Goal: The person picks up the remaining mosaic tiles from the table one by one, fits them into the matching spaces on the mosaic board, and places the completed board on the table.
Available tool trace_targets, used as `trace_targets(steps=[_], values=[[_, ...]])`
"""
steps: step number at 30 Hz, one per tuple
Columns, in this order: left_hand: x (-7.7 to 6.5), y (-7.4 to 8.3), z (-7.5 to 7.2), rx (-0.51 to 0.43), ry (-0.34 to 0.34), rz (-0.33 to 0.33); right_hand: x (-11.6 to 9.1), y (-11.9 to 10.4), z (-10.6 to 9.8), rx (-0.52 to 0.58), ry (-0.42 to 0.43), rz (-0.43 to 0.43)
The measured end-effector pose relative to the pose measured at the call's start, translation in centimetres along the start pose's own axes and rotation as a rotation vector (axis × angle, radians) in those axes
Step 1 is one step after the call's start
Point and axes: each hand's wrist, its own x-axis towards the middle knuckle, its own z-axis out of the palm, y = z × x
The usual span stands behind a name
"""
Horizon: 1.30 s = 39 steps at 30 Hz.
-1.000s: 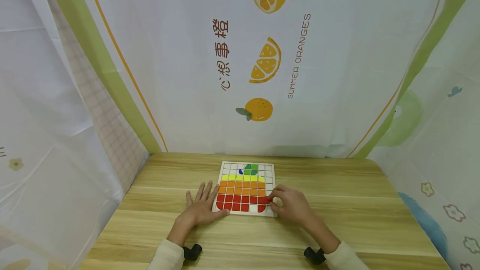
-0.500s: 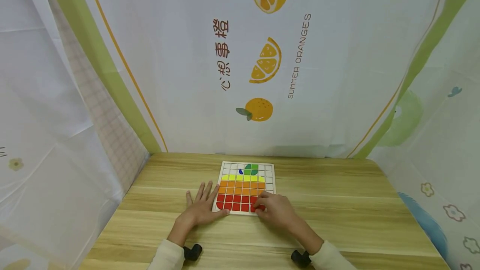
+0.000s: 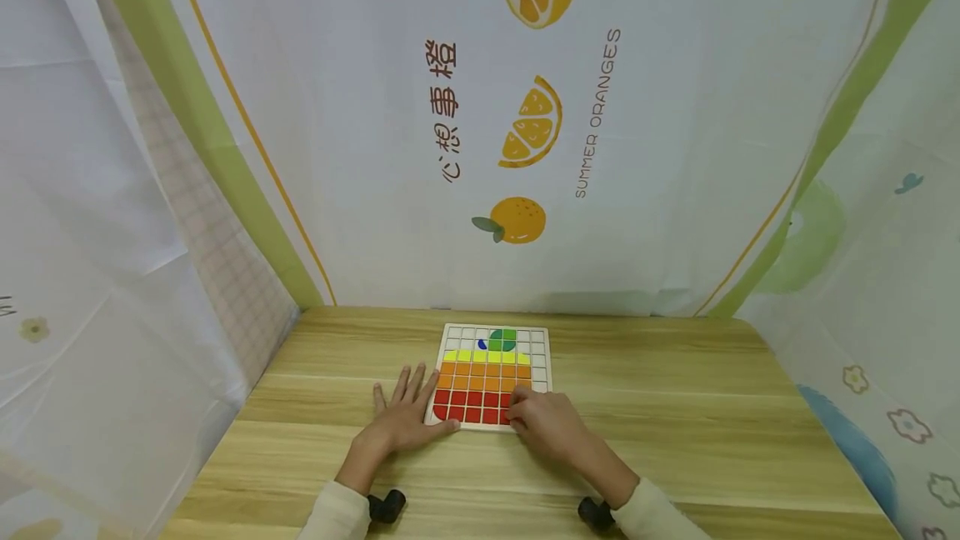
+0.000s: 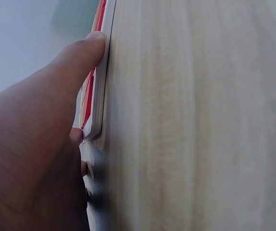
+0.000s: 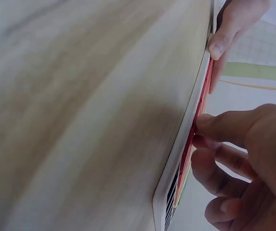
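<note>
A pale square puzzle board [image 3: 536, 349] carries coloured tiles in a grid. Red tiles [image 3: 473, 407] fill its near rows, with orange tiles [image 3: 477, 377] behind them, then a yellow row [image 3: 480, 356]. My left hand [image 3: 401, 423] lies spread at the board's left side, its thumb [image 4: 92, 45] on the near rim. Over the near right corner is my right hand [image 3: 551, 425]. Its thumb and index finger pinch at a red tile [image 5: 192, 136] in the nearest row, other fingers curled. That hand covers the corner tiles in the head view.
The board rests on a wood-grain table [image 3: 660, 423]. Green tiles [image 3: 502, 340] and a small blue piece [image 3: 482, 344] are in its far rows. A white curtain [image 3: 375, 190] printed with oranges hangs behind the table's far edge.
My right hand has moved left from the board's right edge with a red tile, to the gap in the nearest row, where red now shows. My left hand has stayed still.
</note>
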Motion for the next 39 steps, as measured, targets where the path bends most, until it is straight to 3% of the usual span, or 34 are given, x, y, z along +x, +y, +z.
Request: trace_targets(steps=[14,27,34,39], values=[[0.4,-0.5,0.5,0.016,0.012,-0.02,-0.5,-0.4,-0.3,0.002,-0.061,0.044],[0.2,-0.6,0.3,0.013,0.023,-0.011,-0.8,-0.4,-0.4,0.032,-0.05,0.058],[-0.3,0.0,-0.6,-0.01,-0.006,-0.004,-1.0,0.0,-0.5,0.035,0.015,0.076],[-0.8,0.6,-1.4,-0.047,0.016,0.02,-1.5,0.7,-1.2,0.055,0.069,0.147]])
